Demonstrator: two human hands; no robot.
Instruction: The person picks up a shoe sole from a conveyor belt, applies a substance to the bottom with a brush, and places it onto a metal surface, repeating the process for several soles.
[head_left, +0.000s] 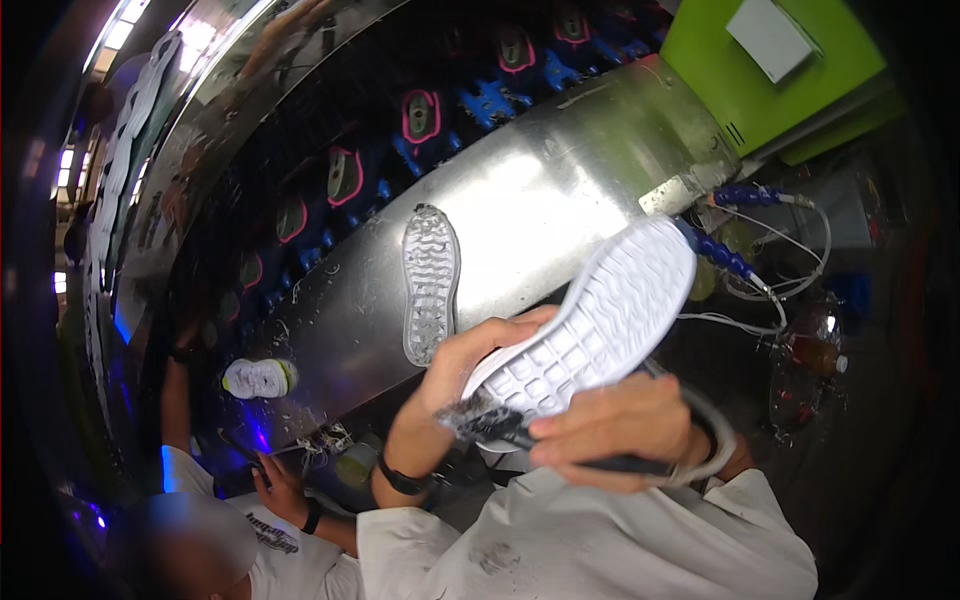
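Note:
A white shoe sole (610,315) is held up in front of me, its tread facing up, wavy at the toe and with square hollows toward the heel. My left hand (478,352) grips its left edge near the heel. Closed fingers of my right hand (625,425) lie at the heel's other side, around a dark object that is mostly hidden; I cannot make out its kind. Dark, ragged material (478,418) covers the heel end. Beyond my left hand, a grey, worn-looking shoe sole (431,285) lies tread up on the metal bench (530,225).
Several pink-rimmed parts on blue holders (420,117) line the bench's far side. At the right are blue jointed hoses (728,255), a plastic bottle (815,350) and a green cabinet (770,90). A co-worker (290,540) is close at left, near a white-and-yellow shoe (258,379).

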